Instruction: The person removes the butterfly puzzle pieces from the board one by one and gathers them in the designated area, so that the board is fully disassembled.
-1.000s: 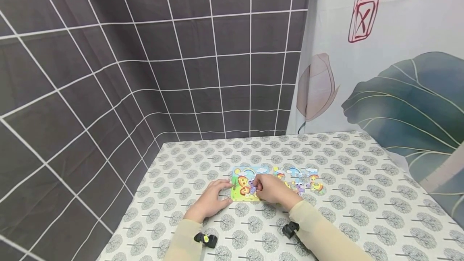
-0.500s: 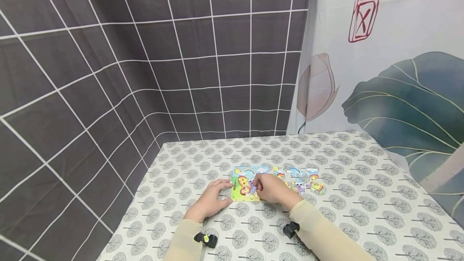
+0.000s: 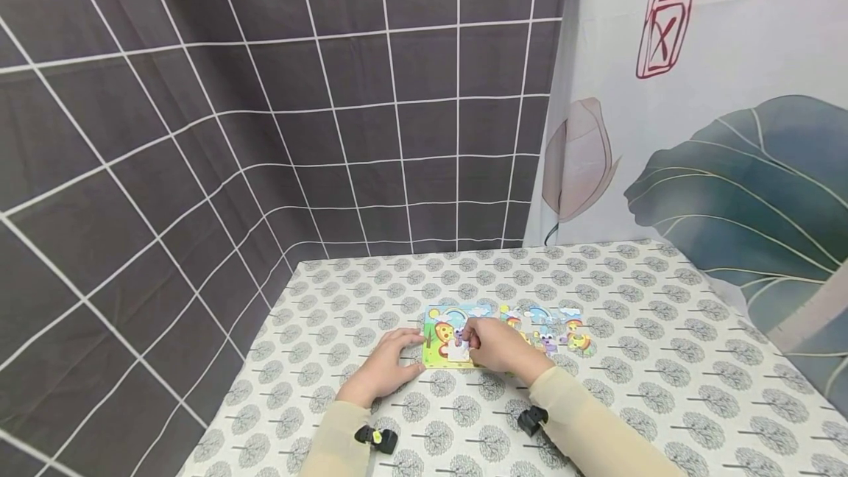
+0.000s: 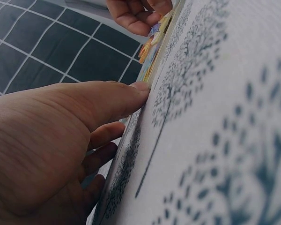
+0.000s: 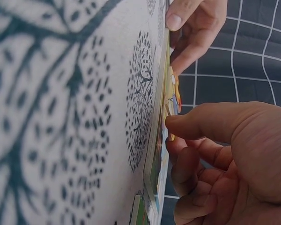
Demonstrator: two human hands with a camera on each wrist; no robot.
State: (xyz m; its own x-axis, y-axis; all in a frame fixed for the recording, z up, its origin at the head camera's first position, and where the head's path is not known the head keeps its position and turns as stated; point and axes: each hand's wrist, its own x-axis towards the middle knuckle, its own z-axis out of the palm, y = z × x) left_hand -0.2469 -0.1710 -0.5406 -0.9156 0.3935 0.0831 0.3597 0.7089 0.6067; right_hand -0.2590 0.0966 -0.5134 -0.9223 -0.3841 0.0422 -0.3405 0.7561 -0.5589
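A small cartoon jigsaw board (image 3: 432,353) lies in the middle of the table in the head view, with a sun, a rainbow and a yellow-orange figure on it. My left hand (image 3: 384,366) rests at its left edge, thumb and fingers spread and fairly straight, the thumb tip (image 4: 139,87) touching the near corner. Over the board's right half, my right hand (image 3: 500,347) pinches a puzzle piece (image 5: 171,105) between thumb and curled fingers, seen edge-on in the right wrist view. A pale patch (image 3: 457,350) shows beside its fingertips. The right hand covers part of the board.
Several loose puzzle pieces (image 3: 578,337) lie to the right of the board, partly behind the right hand. A tree-print cloth (image 3: 437,436) covers the table. A dark gridded curtain (image 3: 424,131) hangs behind and to the left, a white floral one (image 3: 596,131) at the right.
A pale patch has appeared on the board beside the right fingertips, where coloured picture showed before. The left hand has stayed put; the right hand has hardly moved.
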